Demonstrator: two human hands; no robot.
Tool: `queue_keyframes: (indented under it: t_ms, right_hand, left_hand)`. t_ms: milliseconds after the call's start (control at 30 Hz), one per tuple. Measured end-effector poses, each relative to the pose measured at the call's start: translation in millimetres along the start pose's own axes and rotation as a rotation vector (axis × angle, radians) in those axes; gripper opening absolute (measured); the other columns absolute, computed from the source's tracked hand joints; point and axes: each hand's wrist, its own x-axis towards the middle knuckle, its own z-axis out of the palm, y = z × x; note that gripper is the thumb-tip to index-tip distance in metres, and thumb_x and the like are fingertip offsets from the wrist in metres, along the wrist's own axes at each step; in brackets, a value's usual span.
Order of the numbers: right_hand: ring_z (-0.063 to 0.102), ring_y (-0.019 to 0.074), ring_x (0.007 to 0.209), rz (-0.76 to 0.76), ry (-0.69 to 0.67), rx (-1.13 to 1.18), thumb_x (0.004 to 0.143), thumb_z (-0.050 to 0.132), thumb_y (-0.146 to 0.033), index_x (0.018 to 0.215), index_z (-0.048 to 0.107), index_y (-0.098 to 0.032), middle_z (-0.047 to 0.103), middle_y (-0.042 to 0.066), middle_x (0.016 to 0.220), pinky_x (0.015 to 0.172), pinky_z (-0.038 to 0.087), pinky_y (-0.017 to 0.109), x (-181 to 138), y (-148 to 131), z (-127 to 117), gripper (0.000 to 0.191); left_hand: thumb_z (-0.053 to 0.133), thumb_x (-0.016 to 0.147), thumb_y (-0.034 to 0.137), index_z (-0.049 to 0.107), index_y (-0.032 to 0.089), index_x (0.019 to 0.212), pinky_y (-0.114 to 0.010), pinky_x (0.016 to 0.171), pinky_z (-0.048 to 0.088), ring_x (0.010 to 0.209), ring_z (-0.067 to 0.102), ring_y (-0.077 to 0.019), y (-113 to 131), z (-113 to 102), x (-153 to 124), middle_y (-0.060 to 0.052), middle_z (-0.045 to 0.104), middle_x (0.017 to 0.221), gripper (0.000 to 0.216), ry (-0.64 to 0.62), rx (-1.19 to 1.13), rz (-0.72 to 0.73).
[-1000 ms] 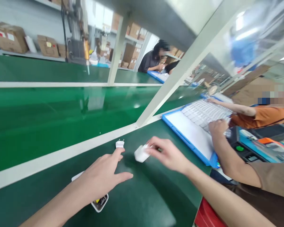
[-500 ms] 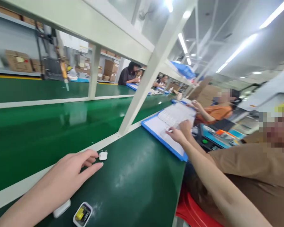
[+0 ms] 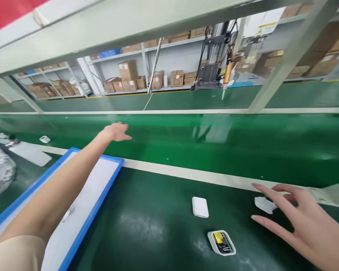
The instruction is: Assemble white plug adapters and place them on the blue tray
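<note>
My left hand [image 3: 117, 131] stretches far out over the glossy green conveyor belt [image 3: 214, 143], fingers loosely apart and holding nothing. My right hand [image 3: 296, 222] hovers at the lower right with its fingers spread. Its fingertips are just beside a small white plug adapter [image 3: 264, 205] on the dark green bench [image 3: 158, 226]. A white charger block [image 3: 200, 207] lies to the left of the adapter. Nearer to me sits a little white tray holding something yellow [image 3: 222, 242].
A blue-rimmed tray with a white sheet [image 3: 101, 195] lies under my left arm. Farther left are a white sheet [image 3: 31, 153], a small white part [image 3: 44, 139] and a silvery bag [image 3: 0, 169]. A slanted frame post [image 3: 285, 64] and shelves of cardboard boxes [image 3: 127, 71] stand behind the belt.
The view has swung sharply left, away from the co-workers. My left hand left the plug adapter and reached out over the belt. My right hand came back from the blue tray to beside the adapter.
</note>
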Motion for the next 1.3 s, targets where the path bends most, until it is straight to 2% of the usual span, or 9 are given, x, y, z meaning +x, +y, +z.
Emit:
queue_keyframes:
  t_ms: [167, 333, 467, 633, 700, 800, 1033, 1167, 1300]
  right_hand:
    - [0.068, 0.0312, 0.092, -0.124, -0.056, 0.101, 0.096, 0.043, -0.074, 0.120, 0.068, -0.034, 0.063, 0.018, 0.109, 0.073, 0.055, 0.046, 17, 1, 20, 0.054]
    - [0.069, 0.0297, 0.093, -0.114, -0.023, 0.205, 0.098, 0.043, -0.072, 0.108, 0.068, -0.029, 0.067, 0.017, 0.104, 0.077, 0.054, 0.045, 10, 6, 25, 0.051]
    - [0.069, 0.0254, 0.089, -0.031, -0.058, 0.168, 0.101, 0.045, -0.066, 0.116, 0.059, -0.029, 0.066, 0.013, 0.106, 0.070, 0.054, 0.036, 10, -8, 16, 0.042]
    - [0.065, 0.0280, 0.092, -0.076, -0.120, 0.136, 0.106, 0.040, -0.056, 0.112, 0.056, -0.021, 0.057, 0.013, 0.107, 0.081, 0.056, 0.041, 8, -33, 3, 0.040]
    - [0.063, 0.0281, 0.095, -0.066, -0.180, 0.115, 0.108, 0.037, -0.045, 0.112, 0.055, -0.018, 0.054, 0.014, 0.108, 0.085, 0.056, 0.044, 3, -38, -2, 0.033]
    - [0.060, 0.0257, 0.094, -0.020, -0.213, 0.173, 0.107, 0.042, -0.033, 0.114, 0.054, -0.017, 0.054, 0.013, 0.108, 0.084, 0.056, 0.043, -8, -37, -8, 0.021]
    - [0.061, 0.0177, 0.074, 0.400, -0.030, 0.685, 0.090, 0.074, -0.048, 0.095, 0.063, -0.020, 0.061, 0.003, 0.088, 0.065, 0.053, 0.029, -14, -17, -10, 0.032]
    - [0.062, 0.0174, 0.075, 0.379, 0.001, 0.787, 0.092, 0.073, -0.048, 0.100, 0.067, -0.020, 0.064, 0.006, 0.094, 0.062, 0.053, 0.029, -8, -31, -21, 0.030]
    - [0.058, 0.0159, 0.074, 0.285, -0.160, 0.604, 0.097, 0.068, -0.036, 0.099, 0.070, -0.020, 0.063, 0.004, 0.091, 0.063, 0.048, 0.026, 3, -59, -34, 0.015]
  left_hand:
    - [0.062, 0.089, 0.053, 0.060, 0.011, 0.126, -0.038, 0.089, 0.050, 0.107, 0.063, -0.0301, -83, 40, -14, -0.016, 0.067, 0.118, 0.056, -0.015, -0.044, -0.203]
    - [0.059, 0.092, 0.050, 0.063, 0.015, 0.112, -0.033, 0.087, 0.049, 0.098, 0.064, -0.0223, -86, 58, -13, -0.008, 0.069, 0.107, 0.040, 0.024, -0.097, -0.122]
    - [0.060, 0.086, 0.049, 0.061, 0.019, 0.115, -0.027, 0.082, 0.045, 0.097, 0.063, -0.0233, -21, 38, -5, -0.007, 0.070, 0.105, 0.042, 0.062, -0.151, 0.099]
    - [0.064, 0.086, 0.047, 0.061, 0.022, 0.106, -0.025, 0.079, 0.042, 0.091, 0.062, -0.0202, 134, 19, -45, -0.001, 0.068, 0.100, 0.032, 0.048, -0.282, 0.748]
    - [0.067, 0.087, 0.037, 0.064, 0.023, 0.103, -0.025, 0.077, 0.041, 0.094, 0.062, -0.0204, 190, 21, -68, -0.001, 0.066, 0.100, 0.022, -0.027, -0.302, 1.006]
    - [0.069, 0.084, 0.025, 0.066, 0.024, 0.101, -0.025, 0.074, 0.041, 0.096, 0.062, -0.0202, 247, 35, -86, -0.002, 0.061, 0.105, 0.018, -0.205, -0.312, 1.141]
    - [0.074, 0.078, 0.031, 0.065, 0.024, 0.102, -0.025, 0.071, 0.042, 0.088, 0.060, -0.0176, 280, 79, -72, 0.001, 0.063, 0.097, 0.027, -0.284, -0.647, 1.132]
    - [0.075, 0.078, 0.036, 0.066, 0.022, 0.093, -0.024, 0.070, 0.042, 0.086, 0.059, -0.0162, 280, 94, -66, 0.002, 0.062, 0.095, 0.022, -0.280, -0.806, 1.101]
    - [0.075, 0.077, 0.038, 0.057, 0.020, 0.079, -0.027, 0.067, 0.040, 0.080, 0.058, -0.0165, 284, 103, -66, 0.003, 0.059, 0.084, 0.025, -0.126, -0.782, 1.123]
